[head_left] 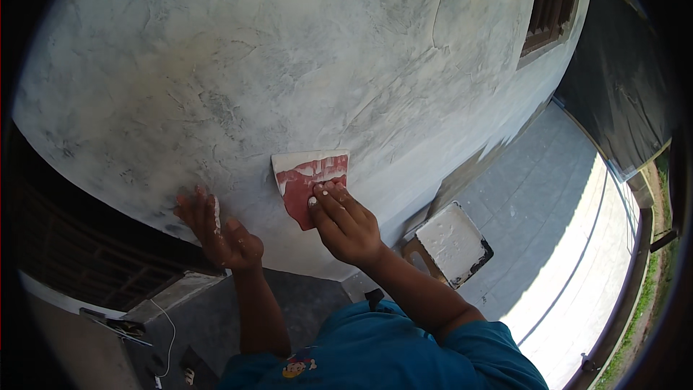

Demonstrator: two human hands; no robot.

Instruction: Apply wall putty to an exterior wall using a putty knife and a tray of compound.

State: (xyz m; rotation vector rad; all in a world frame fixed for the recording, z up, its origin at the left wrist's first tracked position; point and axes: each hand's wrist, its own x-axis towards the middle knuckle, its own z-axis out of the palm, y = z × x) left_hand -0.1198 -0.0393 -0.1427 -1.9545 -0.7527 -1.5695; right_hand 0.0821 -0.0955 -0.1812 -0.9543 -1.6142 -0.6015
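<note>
My right hand grips a flat red putty spreader with fingers on its face and white paste along its upper edge. The spreader's wide edge meets the patchy grey-white wall, which carries uneven smears and ridges of paste. To the left, my left hand is raised close to the wall's lower left part, fingers stretched out and flecked with white paste. Nothing shows in it; whether its fingertips touch the wall I cannot tell.
A shallow tray of white paste stands on a box to my right, above grey floor tiles. There is a barred window at upper right and a dark grille at lower left. A white cable hangs at lower left; a black sheet hangs far right.
</note>
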